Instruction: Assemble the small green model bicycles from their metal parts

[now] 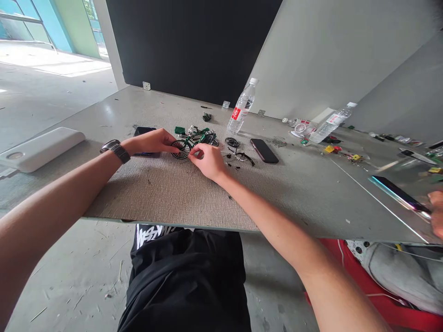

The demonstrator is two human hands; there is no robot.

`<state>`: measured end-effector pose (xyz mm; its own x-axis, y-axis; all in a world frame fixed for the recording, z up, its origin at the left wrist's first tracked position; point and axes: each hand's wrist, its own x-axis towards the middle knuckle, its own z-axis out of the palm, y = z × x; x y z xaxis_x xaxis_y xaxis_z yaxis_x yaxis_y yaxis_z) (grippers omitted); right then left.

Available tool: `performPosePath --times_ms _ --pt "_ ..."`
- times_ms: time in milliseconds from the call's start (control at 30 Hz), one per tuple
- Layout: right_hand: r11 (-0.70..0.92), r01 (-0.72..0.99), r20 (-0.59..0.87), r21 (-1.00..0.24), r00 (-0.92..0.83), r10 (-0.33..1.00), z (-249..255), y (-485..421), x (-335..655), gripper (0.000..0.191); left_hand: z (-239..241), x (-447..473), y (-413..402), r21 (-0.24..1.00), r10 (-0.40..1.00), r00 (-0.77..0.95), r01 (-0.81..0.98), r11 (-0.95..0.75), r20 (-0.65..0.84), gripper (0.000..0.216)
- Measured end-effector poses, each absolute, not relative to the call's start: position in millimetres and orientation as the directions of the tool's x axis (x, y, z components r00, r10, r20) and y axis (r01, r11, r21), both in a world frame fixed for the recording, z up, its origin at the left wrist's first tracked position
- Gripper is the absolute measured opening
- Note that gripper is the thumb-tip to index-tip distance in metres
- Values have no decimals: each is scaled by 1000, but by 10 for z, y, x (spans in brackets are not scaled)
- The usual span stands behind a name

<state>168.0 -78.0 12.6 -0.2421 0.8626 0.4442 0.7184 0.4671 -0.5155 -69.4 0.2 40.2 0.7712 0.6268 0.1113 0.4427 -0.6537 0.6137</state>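
A small green model bicycle (198, 139) stands on the table between my hands, its black spoked front wheel (180, 156) towards the left. The fingers of my left hand (155, 140) are closed on this wheel's upper left side. From the right, my right hand (210, 162) pinches at the wheel's edge near the frame, partly covering the bicycle. Just behind lies a small green box-like piece (179, 130). A loose wheel (232, 142) and a black curved mudguard-like part (246, 158) rest to the right, among several tiny dark bits.
A dark phone (144, 133) lies partly behind my left wrist, another phone (264, 151) right of the parts. Bottles (241, 108) (332, 122) stand or lean farther back. A white device (43, 148) sits left. Another person's hand (436, 213) is beside a phone (399, 194) at far right.
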Motion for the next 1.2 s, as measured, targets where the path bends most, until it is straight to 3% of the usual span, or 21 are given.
performPosePath --times_ms 567,1200 --pt "483 607 453 -632 -217 865 114 -773 1705 12 392 -674 -26 599 652 744 458 -657 145 31" --pt "494 661 451 -566 -253 856 131 -777 1711 8 393 -668 -25 611 640 754 440 -658 147 32"
